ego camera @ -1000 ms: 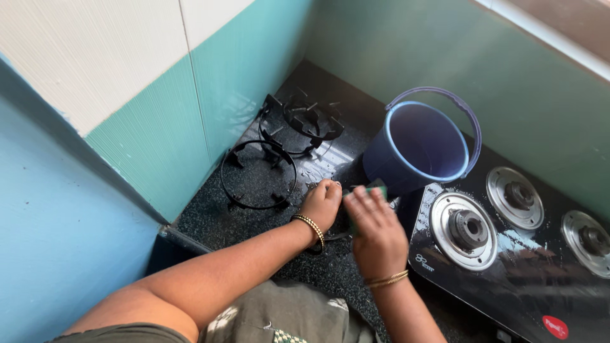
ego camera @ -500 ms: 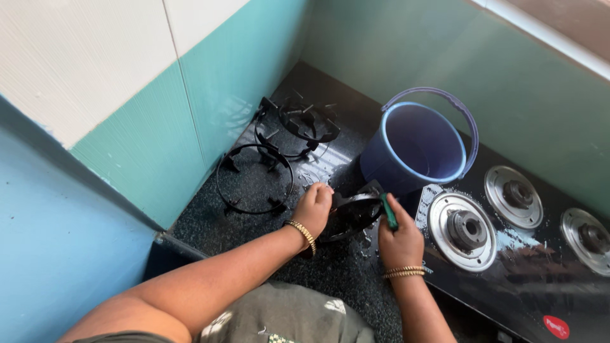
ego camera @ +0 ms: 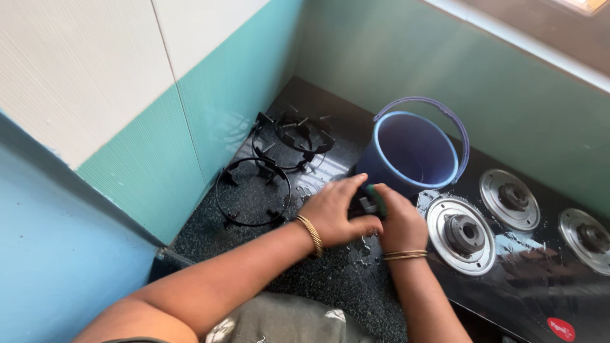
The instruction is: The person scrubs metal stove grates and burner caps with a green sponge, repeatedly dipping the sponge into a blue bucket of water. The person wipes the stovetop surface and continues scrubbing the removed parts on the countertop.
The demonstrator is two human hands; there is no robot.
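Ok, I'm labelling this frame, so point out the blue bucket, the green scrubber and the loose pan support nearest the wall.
blue bucket (ego camera: 381,171): head view, outer wall on its left side.
green scrubber (ego camera: 379,198): head view, tip showing between the hands.
loose pan support (ego camera: 219,198): head view, left ring.

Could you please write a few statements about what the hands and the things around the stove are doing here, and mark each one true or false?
1. Both hands meet over a dark pan support on the wet counter. True.
2. The right hand holds a green scrubber. True.
3. The blue bucket lies tipped on its side. False: it stands upright beside the stove.
4. All pan supports sit on the burners. False: two others lie on the counter near the wall, and the burners are bare.
5. The left hand wears a gold bangle at the wrist. True.
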